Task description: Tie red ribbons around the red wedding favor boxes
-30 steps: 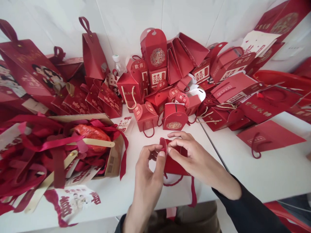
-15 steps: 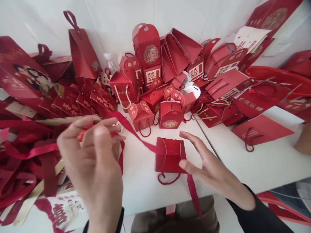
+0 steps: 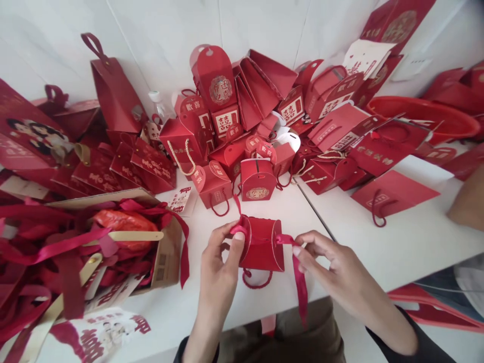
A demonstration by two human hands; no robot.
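Note:
A small red gift box (image 3: 260, 257) with a twisted cord handle (image 3: 257, 285) lies on the white table in front of me. A crimson ribbon (image 3: 301, 287) runs through the box and comes out on both sides. My left hand (image 3: 223, 262) is at the box's left side, thumb and fingers pinching the ribbon there. On the right side, my right hand (image 3: 321, 259) pinches the ribbon close to where it leaves the box; its loose tail hangs down over the table's front edge.
A cardboard box (image 3: 168, 257) full of ribbons and straps stands at the left. Many red gift boxes (image 3: 259, 184) and bags crowd the back along the wall. A red basin (image 3: 427, 113) is at the far right, and part of another person's arm (image 3: 467, 201) shows at the right edge.
My left hand has come down from over the cardboard box to the gift box's left side. My right hand has moved off the box and closed on the ribbon.

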